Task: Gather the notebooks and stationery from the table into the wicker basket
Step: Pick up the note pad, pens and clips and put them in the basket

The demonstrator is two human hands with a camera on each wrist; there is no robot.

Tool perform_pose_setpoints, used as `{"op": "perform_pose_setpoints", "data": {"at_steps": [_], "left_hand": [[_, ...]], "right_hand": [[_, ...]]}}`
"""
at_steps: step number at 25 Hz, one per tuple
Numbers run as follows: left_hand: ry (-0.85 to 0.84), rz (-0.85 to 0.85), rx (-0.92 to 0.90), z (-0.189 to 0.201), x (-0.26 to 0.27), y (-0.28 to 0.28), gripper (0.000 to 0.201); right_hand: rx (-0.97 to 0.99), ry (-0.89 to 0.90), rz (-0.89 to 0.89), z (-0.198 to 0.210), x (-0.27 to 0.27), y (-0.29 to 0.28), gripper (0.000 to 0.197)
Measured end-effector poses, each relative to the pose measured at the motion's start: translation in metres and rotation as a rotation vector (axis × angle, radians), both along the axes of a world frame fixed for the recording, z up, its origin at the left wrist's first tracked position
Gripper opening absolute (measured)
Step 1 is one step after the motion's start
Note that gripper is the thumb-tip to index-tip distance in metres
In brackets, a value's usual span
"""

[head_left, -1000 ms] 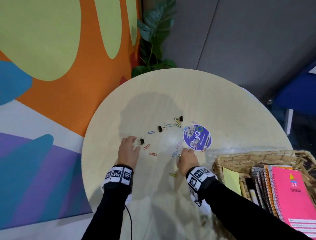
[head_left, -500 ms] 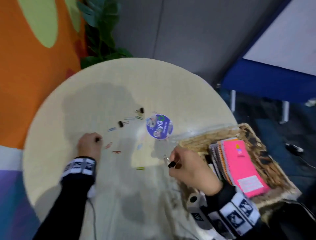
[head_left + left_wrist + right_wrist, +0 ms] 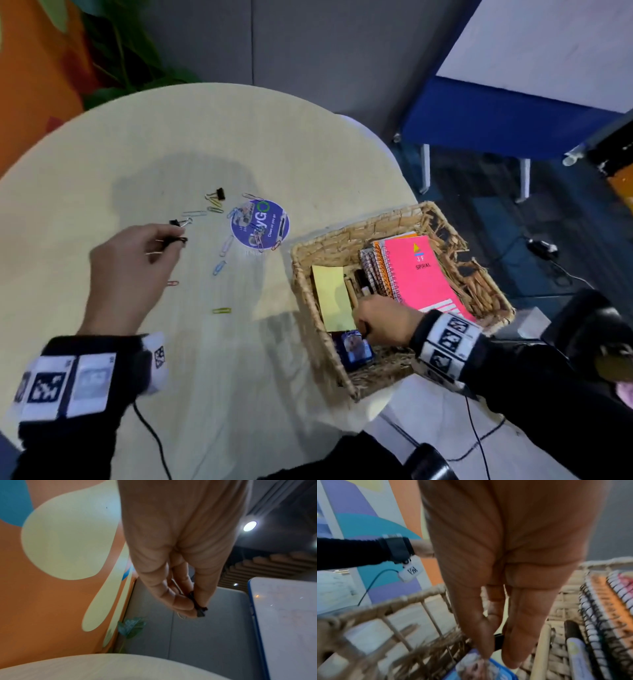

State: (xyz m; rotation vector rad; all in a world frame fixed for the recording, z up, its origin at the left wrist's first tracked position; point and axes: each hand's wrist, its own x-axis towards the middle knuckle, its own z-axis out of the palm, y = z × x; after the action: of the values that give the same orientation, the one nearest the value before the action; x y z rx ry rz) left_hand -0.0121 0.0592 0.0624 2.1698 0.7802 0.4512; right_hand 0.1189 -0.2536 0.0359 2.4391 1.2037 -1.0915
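My left hand (image 3: 174,240) is lifted over the round table (image 3: 102,154) and pinches a black binder clip (image 3: 180,240) between thumb and fingertips; the left wrist view shows the clip (image 3: 199,612) in that hand (image 3: 197,609). My right hand (image 3: 363,330) reaches down into the wicker basket (image 3: 356,233), just above a blue box (image 3: 354,347). A small black thing (image 3: 498,637), seemingly a binder clip, sits between its thumb and fingers (image 3: 498,655). The basket holds a pink spiral notebook (image 3: 418,274), more spiral notebooks, pens and a yellow sticky pad (image 3: 332,294).
Two black binder clips (image 3: 219,194) (image 3: 175,222) and several coloured paper clips (image 3: 219,267) lie on the table around a round purple sticker (image 3: 260,222). A green paper clip (image 3: 221,310) lies nearer me. A blue-edged table (image 3: 507,116) and a plant (image 3: 130,68) stand beyond.
My right hand carried a black clip from the table into the basket. My left hand rose off the table with a binder clip pinched. The head view swung right.
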Motion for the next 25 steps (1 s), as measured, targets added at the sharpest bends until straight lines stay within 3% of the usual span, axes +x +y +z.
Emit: {"op": "perform_pose_setpoints", "data": {"at_steps": [3,7,9,11,13,15,19,22,25], "left_hand": [[-0.012,-0.126,-0.020,0.025,-0.008,-0.060,0.022],[0.063,-0.333,-0.073,0.029,-0.013,-0.126,0.024],[0.127,-0.421,-0.063,0.027,-0.006,-0.150,0.026],[0.196,-0.493,-0.034,0.024,0.007,-0.171,0.028],[0.295,-0.557,0.038,0.018,0.025,-0.192,0.031],[0.433,-0.643,0.140,0.006,0.045,-0.211,0.032],[0.892,-0.825,0.365,-0.003,0.075,-0.243,0.013],[1.074,-0.918,0.418,-0.016,0.085,-0.250,0.007],[1.133,-0.961,0.397,-0.026,0.086,-0.247,0.011]], "right_hand": [[-0.038,-0.055,0.035,-0.017,0.009,0.016,0.014],[-0.141,-0.044,0.078,-0.020,0.019,0.031,0.017],[-0.225,-0.022,0.114,-0.023,0.022,0.035,0.004],[-0.275,-0.004,0.101,-0.020,0.027,0.036,0.020],[-0.164,-0.025,0.041,-0.006,0.033,0.027,0.010],[0.040,-0.049,-0.065,0.014,0.041,0.008,0.020],[0.417,-0.030,-0.265,0.051,0.042,-0.050,0.014],[0.479,0.029,-0.348,0.055,0.038,-0.087,0.019],[0.526,0.051,-0.391,0.043,0.036,-0.106,0.017]]}}
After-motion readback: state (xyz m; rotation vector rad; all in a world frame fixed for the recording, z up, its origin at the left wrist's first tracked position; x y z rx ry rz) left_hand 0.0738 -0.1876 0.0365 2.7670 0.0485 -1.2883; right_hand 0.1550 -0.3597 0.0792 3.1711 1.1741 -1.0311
